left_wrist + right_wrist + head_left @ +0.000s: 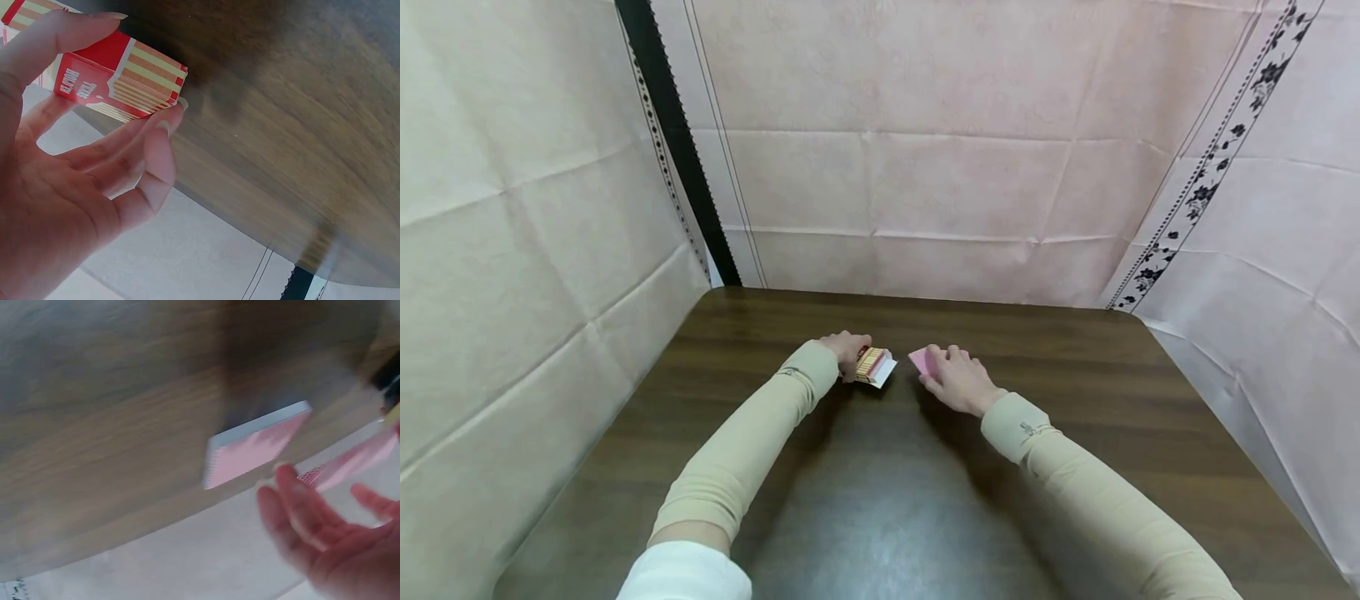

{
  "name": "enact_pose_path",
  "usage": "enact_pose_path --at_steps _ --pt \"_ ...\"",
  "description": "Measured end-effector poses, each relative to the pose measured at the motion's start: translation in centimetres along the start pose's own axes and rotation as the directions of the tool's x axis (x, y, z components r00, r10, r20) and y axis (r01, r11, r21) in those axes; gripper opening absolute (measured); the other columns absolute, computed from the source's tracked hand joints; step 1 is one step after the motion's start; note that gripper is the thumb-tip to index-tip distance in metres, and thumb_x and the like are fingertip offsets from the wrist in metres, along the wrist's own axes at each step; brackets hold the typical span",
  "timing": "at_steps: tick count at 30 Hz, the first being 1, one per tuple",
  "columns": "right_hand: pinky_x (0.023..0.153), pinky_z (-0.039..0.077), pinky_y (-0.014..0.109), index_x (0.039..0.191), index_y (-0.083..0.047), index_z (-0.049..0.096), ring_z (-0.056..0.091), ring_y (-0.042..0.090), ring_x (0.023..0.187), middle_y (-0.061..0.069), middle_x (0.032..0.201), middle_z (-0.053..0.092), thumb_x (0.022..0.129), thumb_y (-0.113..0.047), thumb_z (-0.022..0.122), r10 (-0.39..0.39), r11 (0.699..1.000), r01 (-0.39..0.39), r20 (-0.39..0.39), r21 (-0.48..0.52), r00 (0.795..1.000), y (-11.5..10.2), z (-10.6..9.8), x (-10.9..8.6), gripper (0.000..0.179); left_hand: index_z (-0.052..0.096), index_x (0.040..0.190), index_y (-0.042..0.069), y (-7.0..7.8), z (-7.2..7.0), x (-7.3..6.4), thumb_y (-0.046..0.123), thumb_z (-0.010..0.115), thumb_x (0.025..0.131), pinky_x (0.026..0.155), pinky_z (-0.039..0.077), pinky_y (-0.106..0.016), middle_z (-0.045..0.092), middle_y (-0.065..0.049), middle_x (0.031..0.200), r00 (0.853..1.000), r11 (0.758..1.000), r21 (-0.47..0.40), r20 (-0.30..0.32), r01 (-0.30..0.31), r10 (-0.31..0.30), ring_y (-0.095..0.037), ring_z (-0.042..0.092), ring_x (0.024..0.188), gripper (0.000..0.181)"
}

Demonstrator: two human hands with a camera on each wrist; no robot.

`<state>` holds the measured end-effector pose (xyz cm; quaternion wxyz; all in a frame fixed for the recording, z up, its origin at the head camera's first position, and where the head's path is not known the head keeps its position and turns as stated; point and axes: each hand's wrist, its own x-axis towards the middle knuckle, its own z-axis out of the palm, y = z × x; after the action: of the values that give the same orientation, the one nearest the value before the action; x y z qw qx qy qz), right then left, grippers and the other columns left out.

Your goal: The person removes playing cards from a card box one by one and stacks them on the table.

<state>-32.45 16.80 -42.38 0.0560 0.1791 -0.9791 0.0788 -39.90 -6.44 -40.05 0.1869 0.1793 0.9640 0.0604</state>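
While pinched in left hand point(847, 348): box point(872, 363), flap point(883, 372) toward right hand point(958, 380).
Pink stack point(259, 449): on worktop point(880, 492), near right fingertips, far nearer than left.
Right hand: fingers loosely spread beside pink sheet point(353, 461); whether pinching, cannot tell.

Behind and beside a dark brown wood-grain surface point(865, 483) hang pale creased sheets point(955, 183) with a black strip point(678, 133) and white black-flowered border point(1202, 192).
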Motion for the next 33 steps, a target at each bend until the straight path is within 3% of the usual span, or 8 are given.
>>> enact_pose_path --at_steps 8,14,20,25,33 --pt "0.081 0.046 0.056 0.121 -0.005 0.05 0.056 0.042 0.102 0.024 0.107 0.055 0.097 -0.047 0.045 0.208 0.976 -0.212 -0.069 -0.051 0.976 1.9 1.2 0.9 0.048 0.049 0.12 0.017 -0.1 -0.6 -0.7 -0.002 0.075 0.07 0.065 0.042 -0.033 0.054 -0.011 0.108 1.0 1.0 0.004 0.005 -0.011 0.011 -0.025 0.05 0.089 0.059" --pt "0.081 0.045 0.06 0.123 -0.003 0.049 0.055 0.045 0.103 0.029 0.112 0.056 0.098 -0.049 0.039 0.311 0.947 -0.312 -0.031 -0.08 0.95 2.2 2.0 1.6 0.053 0.049 0.124 0.018 0.0 -1.0 -0.7 -0.001 0.074 0.071 0.064 0.042 -0.032 0.054 -0.011 0.111 1.0 1.0 0.013 0.016 0.0 0.0 -0.025 0.049 0.091 0.062" --pt "0.072 0.044 0.058 0.132 -0.003 0.045 0.054 0.045 0.105 0.031 0.116 0.054 0.098 -0.047 0.038 0.333 0.934 -0.328 0.013 -0.139 0.943 2.0 2.8 2.1 0.056 0.049 0.123 0.018 -0.3 -1.1 -0.5 -0.001 0.074 0.07 0.059 0.042 -0.03 0.054 -0.011 0.11 1.0 1.0 0.025 0.03 0.004 -0.005 -0.025 0.051 0.091 0.061" --pt "0.065 0.045 0.056 0.132 -0.002 0.045 0.056 0.044 0.099 0.03 0.113 0.055 0.098 -0.048 0.04 0.331 0.926 -0.323 0.008 -0.196 0.944 1.7 3.1 2.4 0.057 0.049 0.121 0.018 -0.6 -1.0 -0.3 0.0 0.075 0.07 0.059 0.044 -0.029 0.054 -0.01 0.11 0.999 1.0 0.024 0.031 0.014 -0.015 -0.024 0.052 0.091 0.061" --pt "0.063 0.046 0.055 0.127 -0.001 0.048 0.056 0.042 0.093 0.029 0.109 0.056 0.096 -0.05 0.044 0.328 0.916 -0.323 -0.016 -0.238 0.944 1.6 3.5 2.5 0.058 0.048 0.122 0.015 -0.6 -1.3 -0.2 0.0 0.074 0.068 0.062 0.045 -0.032 0.055 -0.013 0.113 0.999 1.0 0.006 0.047 0.012 -0.012 -0.027 0.052 0.093 0.062"
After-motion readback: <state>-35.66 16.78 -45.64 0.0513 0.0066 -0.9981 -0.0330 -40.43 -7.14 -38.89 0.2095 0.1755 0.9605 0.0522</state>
